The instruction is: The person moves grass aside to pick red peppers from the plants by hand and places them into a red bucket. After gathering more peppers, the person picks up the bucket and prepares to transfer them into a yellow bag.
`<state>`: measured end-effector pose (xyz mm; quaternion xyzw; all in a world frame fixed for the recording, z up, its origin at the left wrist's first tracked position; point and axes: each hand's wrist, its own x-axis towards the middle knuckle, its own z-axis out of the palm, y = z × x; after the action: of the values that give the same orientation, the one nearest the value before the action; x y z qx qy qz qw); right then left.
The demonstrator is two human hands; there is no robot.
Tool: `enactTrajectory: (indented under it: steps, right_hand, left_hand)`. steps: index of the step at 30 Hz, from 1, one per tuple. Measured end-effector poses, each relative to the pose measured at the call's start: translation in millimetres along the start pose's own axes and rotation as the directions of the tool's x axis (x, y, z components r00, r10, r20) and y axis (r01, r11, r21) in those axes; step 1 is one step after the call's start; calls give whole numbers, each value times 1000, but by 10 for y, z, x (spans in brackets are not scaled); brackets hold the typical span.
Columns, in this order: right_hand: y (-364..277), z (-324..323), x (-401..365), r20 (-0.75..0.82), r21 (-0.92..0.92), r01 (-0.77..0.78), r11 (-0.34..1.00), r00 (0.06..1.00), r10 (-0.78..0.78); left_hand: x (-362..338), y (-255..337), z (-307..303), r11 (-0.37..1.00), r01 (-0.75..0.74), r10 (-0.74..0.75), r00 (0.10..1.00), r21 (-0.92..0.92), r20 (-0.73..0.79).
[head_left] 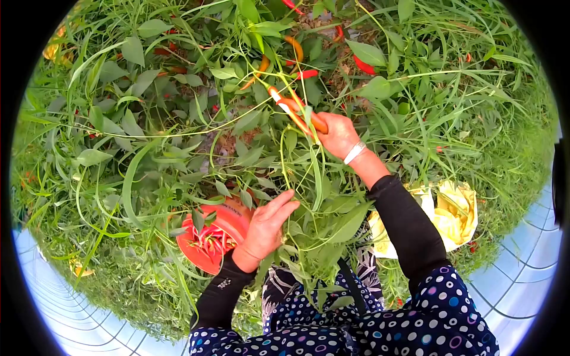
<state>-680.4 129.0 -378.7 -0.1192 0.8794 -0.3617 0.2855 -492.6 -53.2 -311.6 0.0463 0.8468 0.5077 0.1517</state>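
Polka-dot navy top (pixel 415 320) at the bottom, left hand (pixel 265 228) loose-fingered on leafy stems by the round orange plastic bowl (pixel 205 252), right hand (pixel 337 135) clenched on orange-handled scissors (pixel 294 110) upper centre near red chilli peppers (pixel 306 74), and honestly that tangled grass could make them snip the wrong stem.

- shears (pixel 294 110): handles buried in the right hand (pixel 338 135); leaves (pixel 249 157) cross the blades, so what they close on cannot be told.
- left hand (pixel 267 228): palm turned away; any stem held is unseen.
- bowl (pixel 205 252): top rim under leaves, right side behind the left hand.
- chillies (pixel 217 240) in it: too small to count.
- bag (pixel 457 210): left part behind the right sleeve (pixel 409 225).
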Motion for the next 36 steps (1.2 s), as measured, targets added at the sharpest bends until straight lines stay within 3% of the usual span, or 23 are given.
enactTrajectory:
  steps: [1,3,5,7,9,11,12,13,14,15,17,19,21,23,26,29,30,33,34,36]
  right_hand:
    - [8,55,-10,15,116,-38,992,999,36]
    - [17,135,-16,-28,172,57,983,998,-53]
    - [-17,296,-7,-160,286,178,942,978,-136]
    - [-57,373,-38,-159,254,162,954,979,-124]
    - [-107,439,-100,-134,220,70,973,990,-41]
    - [-216,472,-194,-148,266,26,963,989,14]
    - [-239,498,-212,-146,240,-1,971,989,37]
    - [-258,523,-228,-140,213,-30,977,988,61]
    - [-267,559,-235,-168,235,-22,972,984,63]
    - [-268,584,-239,-169,239,-26,971,983,68]
    - [-280,557,-252,-199,216,-30,976,977,75]
    - [-221,511,-263,-130,212,-81,974,985,110]
    - [-129,480,-252,-311,95,183,978,939,-146]
    - [-12,472,-158,-275,110,215,970,945,-178]
    - [24,309,-28,-25,30,322,946,947,-321]
    - [37,355,29,73,82,400,913,911,-406]
    - [39,362,50,69,85,402,912,910,-408]
    - [51,404,86,245,266,171,949,940,-237]
    - [81,430,116,91,208,340,917,927,-365]
    - [105,446,127,45,200,366,909,923,-382]
  left_hand:
    - [76,14,-150,1000,-2,-3,990,31,141]
    - [267,12,-388,949,113,-58,980,-294,189]
    - [461,0,-630,819,489,-385,856,-300,345]
    - [668,-168,-654,942,336,-336,942,-16,27]
    - [963,-213,-683,869,175,-84,974,462,-212]
    - [1263,-294,-670,857,166,-27,960,488,-279]
    - [1432,-262,-661,842,492,-536,805,-222,-253]
    - [1559,-238,-642,278,590,-830,545,-758,119]
    - [1591,-361,-613,225,545,-744,631,-808,218]
    - [1600,-456,-461,362,368,-652,756,-856,50]
    - [1599,-406,-383,350,363,-667,744,-863,43]
    - [1531,-464,-334,331,360,-646,760,-872,69]
    - [1459,-489,-307,347,321,-640,768,-881,28]
    - [1435,-510,-278,308,280,-629,777,-909,26]
    - [1307,-388,-206,238,159,-671,740,-958,-44]
    - [1131,-467,-101,156,58,-669,741,-986,-62]
    - [1096,-431,-83,173,56,-617,784,-983,-64]
    - [1042,-347,-78,208,34,-630,769,-978,-107]
    - [1013,-250,-127,143,50,-554,831,-988,-38]
    - [948,-189,-95,111,40,-560,828,-993,-29]
